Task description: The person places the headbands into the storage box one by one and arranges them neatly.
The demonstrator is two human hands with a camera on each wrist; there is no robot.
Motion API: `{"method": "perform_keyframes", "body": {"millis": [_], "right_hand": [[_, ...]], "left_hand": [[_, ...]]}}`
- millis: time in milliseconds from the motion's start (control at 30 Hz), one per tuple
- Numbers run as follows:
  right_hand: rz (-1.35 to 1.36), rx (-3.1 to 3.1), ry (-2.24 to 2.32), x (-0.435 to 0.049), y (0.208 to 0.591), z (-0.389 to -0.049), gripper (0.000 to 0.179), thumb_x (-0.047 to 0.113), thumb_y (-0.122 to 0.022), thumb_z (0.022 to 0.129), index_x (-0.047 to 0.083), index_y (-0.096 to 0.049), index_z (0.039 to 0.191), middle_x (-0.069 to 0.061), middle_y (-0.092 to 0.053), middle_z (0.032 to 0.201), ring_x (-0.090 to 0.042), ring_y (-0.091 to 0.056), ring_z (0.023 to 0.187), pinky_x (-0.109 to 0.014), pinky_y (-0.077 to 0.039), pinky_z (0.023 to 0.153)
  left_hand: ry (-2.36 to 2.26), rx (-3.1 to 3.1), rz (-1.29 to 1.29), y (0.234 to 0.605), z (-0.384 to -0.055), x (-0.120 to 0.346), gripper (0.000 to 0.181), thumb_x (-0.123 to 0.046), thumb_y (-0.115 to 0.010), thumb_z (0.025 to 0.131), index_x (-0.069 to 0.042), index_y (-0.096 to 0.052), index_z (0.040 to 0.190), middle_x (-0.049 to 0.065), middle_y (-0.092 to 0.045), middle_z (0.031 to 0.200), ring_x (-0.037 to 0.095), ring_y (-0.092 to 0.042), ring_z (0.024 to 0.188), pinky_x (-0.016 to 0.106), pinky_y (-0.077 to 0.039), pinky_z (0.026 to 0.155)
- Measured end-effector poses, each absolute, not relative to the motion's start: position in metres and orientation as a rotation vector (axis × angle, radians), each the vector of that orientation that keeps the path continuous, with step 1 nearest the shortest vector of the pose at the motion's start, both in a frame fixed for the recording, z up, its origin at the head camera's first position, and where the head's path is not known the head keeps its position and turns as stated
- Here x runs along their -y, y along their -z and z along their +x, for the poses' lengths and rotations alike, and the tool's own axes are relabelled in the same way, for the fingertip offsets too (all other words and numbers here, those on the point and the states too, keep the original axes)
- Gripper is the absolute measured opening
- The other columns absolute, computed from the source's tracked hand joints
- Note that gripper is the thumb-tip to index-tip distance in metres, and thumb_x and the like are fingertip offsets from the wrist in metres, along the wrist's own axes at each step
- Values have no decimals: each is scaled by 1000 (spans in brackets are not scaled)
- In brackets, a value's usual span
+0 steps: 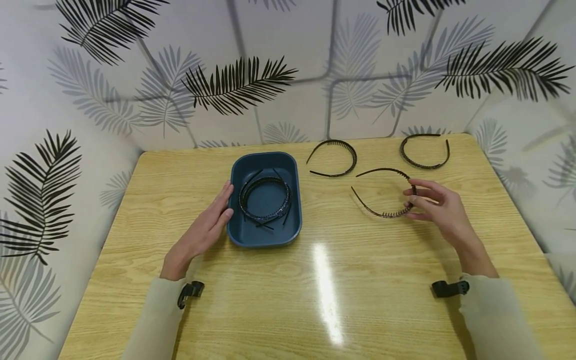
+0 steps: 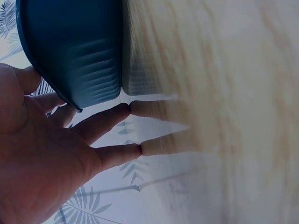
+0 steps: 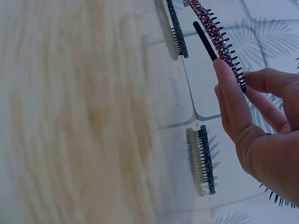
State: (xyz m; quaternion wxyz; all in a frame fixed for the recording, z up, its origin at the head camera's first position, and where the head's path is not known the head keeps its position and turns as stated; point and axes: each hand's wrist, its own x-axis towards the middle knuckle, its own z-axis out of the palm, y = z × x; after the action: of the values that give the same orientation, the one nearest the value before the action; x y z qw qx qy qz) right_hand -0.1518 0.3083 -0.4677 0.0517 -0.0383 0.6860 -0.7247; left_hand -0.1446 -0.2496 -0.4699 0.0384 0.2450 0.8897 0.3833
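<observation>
My right hand (image 1: pixel 443 212) pinches a toothed headband (image 1: pixel 391 215) between thumb and fingers at its curved middle, with the two ends pointing left. In the right wrist view this headband (image 3: pixel 219 39) shows reddish and pale sparkling stones along its band, and it is lifted off the table. A dark blue plastic box (image 1: pixel 297 220) stands left of centre, with dark headbands (image 1: pixel 265 218) lying overlapped inside it. My left hand (image 1: pixel 204 232) rests against the box's left side, its fingers mostly straight. Seen from the left wrist, that hand's lower fingertips (image 2: pixel 126 109) reach the tabletop.
Two more dark headbands lie along the back of the wooden table (image 1: pixel 252 305): one headband (image 1: pixel 354 157) right of the box, another headband (image 1: pixel 423 165) near the back right corner. A wall covering with leaf prints (image 1: pixel 238 85) rises directly behind the table.
</observation>
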Motion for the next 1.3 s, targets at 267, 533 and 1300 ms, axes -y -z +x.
{"method": "perform_keyframes", "body": {"millis": [267, 533, 1300], "right_hand": [[-205, -2047, 2260, -299, 465, -151, 47, -2, -63, 100, -4, -52, 146, -17, -67, 124, -20, -73, 100, -39, -60, 77], [-279, -2004, 2262, -287, 463, -154, 44, -4, -62, 100, -3, -55, 144, -11, -69, 123, -24, -74, 93, -44, -60, 77], [-352, -2008, 2148, -237, 454, -154, 44, 2, -65, 101, 2, -57, 144, -20, -63, 130, -26, -74, 96, -46, -60, 77]], "left_hand": [[-1173, -2725, 743, 470, -144, 249, 58, -20, -36, 114, -4, -12, 165, 10, -3, 172, 25, -5, 158, 47, -12, 125], [-1181, -2715, 731, 470, -144, 250, 59, -20, -36, 114, -5, -11, 165, 8, -2, 172, 25, -5, 158, 50, -14, 124], [-1176, -2714, 729, 470, -144, 250, 59, -21, -36, 114, -6, -10, 166, 7, -2, 173, 25, -5, 158, 50, -14, 124]]}}
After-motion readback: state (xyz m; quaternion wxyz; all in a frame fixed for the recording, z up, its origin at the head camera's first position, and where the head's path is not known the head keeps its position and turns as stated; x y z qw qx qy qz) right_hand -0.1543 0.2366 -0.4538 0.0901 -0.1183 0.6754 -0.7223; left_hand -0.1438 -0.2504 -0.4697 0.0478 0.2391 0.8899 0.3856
